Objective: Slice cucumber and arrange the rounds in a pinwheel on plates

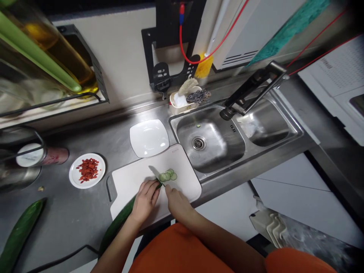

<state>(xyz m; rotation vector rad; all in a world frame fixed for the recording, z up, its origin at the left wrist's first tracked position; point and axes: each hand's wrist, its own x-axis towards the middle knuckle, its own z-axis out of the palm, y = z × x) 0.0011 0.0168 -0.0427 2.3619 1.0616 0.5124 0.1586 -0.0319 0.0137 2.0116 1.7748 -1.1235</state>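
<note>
A long green cucumber (120,214) lies across the lower left of the white cutting board (125,181), partly hidden under my left forearm. My left hand (146,200) is closed over its cut end, fingers pressed down on it. Closed around the handle of a knife (155,172), my right hand (178,203) sits just right of the left one. The blade points up and to the left, alongside the cucumber's end. Several thin cucumber slices (168,175) lie overlapping on the board right of the blade. The knife's handle is hidden in my fist.
A white square plate (149,138) stands behind the board, touching or nearly touching it. To the left are a small plate (73,178) of red pieces and another cucumber (24,227). A steel sink (210,159) with a black faucet (247,91) lies to the right.
</note>
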